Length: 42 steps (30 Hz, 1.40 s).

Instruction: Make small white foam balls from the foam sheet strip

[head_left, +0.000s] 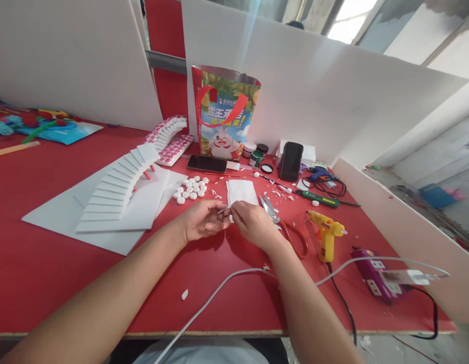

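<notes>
My left hand (204,220), palm turned up and fingers curled, meets my right hand (254,222) over the front edge of a white paper sheet (242,191). Between their fingertips is a small thin white piece (223,210), pinched from both sides; its exact kind is too small to make out. Left of the sheet lies a cluster of round white pieces (191,188). Scissors (271,208) with orange-red handles lie open beside my right hand. White scraps are scattered around the sheet.
A curved stepped white foam-board model (116,187) stands at left. A yellow glue gun (327,232), green-handled tool (317,198), purple power box (378,275) and phone (207,164) lie about. A printed bag (226,116) stands behind. A white cable (219,290) crosses the front.
</notes>
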Tool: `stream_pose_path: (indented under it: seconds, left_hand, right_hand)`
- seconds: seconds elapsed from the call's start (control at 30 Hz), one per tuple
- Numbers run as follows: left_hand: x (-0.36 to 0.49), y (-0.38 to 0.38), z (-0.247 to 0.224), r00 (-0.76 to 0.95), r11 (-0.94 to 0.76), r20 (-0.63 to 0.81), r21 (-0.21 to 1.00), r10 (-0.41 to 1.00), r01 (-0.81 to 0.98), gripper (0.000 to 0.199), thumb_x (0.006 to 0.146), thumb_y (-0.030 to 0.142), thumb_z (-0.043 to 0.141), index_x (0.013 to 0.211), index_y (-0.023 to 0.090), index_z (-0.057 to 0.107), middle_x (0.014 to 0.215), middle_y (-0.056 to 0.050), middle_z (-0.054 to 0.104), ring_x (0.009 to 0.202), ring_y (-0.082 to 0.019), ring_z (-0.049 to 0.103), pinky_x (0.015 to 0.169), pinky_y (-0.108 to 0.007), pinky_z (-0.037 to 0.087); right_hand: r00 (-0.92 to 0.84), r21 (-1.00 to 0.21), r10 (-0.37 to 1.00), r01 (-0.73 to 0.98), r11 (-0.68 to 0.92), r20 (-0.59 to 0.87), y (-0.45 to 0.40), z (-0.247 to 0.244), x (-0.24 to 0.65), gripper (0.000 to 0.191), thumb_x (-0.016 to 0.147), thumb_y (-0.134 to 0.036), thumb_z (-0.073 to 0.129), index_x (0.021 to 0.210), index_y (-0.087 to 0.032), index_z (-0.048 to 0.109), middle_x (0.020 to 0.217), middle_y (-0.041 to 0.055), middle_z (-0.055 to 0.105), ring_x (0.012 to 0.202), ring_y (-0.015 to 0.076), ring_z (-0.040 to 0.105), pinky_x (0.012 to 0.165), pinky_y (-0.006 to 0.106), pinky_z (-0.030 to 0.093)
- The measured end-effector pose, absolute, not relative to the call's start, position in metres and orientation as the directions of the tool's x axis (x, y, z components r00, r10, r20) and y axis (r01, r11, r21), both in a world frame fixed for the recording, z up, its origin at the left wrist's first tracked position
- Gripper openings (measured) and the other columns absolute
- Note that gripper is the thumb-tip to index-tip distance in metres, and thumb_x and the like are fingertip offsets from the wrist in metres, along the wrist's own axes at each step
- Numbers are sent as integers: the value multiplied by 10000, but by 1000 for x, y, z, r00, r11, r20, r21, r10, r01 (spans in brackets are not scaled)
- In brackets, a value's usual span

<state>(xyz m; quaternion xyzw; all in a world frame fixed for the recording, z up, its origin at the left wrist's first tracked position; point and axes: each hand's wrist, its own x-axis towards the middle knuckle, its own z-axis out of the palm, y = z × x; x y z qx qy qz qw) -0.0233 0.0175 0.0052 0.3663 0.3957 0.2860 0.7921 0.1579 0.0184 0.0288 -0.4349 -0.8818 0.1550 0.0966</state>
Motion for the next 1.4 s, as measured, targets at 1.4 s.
stream_pose_path:
  seconds: [1.4]
  left_hand:
    - [-25,15,-19,422,-664,644,182,638,725,273,1030,202,394,1100,140,650,927,-111,760,799,-215,730,664,-306,539]
  right_hand:
    - [-291,-921,955,353,161,56,25,9,143,336,832,-460,444,602,-218,404,576,-48,351,582,110,338,547,268,269]
